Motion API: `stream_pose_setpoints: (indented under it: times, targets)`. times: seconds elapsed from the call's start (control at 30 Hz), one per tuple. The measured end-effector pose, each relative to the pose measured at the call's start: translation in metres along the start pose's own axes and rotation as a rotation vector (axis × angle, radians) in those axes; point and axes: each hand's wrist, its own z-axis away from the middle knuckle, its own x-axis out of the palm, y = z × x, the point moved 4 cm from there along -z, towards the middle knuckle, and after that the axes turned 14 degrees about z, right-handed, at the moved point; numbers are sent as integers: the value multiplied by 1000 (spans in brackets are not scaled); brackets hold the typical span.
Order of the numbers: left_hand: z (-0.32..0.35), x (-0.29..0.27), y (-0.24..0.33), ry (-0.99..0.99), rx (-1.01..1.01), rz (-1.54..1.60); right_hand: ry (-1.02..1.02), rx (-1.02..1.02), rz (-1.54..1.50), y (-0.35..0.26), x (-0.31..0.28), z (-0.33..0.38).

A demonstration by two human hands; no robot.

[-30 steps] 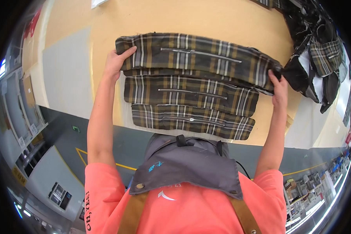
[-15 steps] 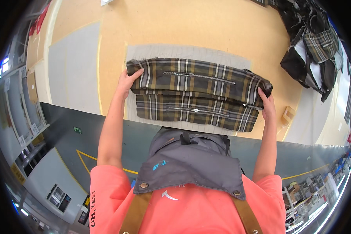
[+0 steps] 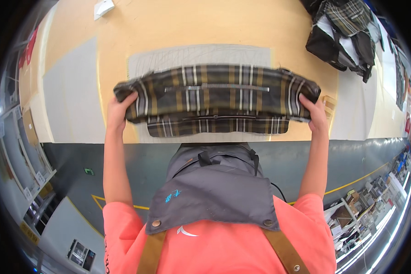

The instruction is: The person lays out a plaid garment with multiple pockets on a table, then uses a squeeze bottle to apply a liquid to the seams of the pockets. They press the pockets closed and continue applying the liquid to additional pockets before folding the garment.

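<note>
A folded stack of dark plaid fabric pieces with zippers (image 3: 217, 98) hangs above the near edge of a tan worktable (image 3: 178, 27). My left hand (image 3: 118, 109) grips its left end. My right hand (image 3: 316, 115) grips its right end. Both arms stretch forward and lift the stack just off the table. A grey mat (image 3: 201, 55) marked with scratches lies on the table right behind the stack.
A heap of dark and plaid garments (image 3: 347, 32) lies at the table's far right. A small white object (image 3: 103, 7) sits at the far left. A small wooden block (image 3: 329, 104) rests by my right hand. Grey floor with yellow lines (image 3: 96, 198) lies below.
The plaid pieces lay spread in stepped rows a second ago; my hands have gathered them into one stack and pulled it toward me, off the grey mat.
</note>
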Motion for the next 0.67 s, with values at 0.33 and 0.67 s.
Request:
stream_pose_setpoints:
  times: [0.33,0.67]
  targets:
    - [29,-19,-110,83,-92,-109,73,88,-83,114,29,27]
    - [89,45,-37,127,791,-805,-100,23,35,102,14,34]
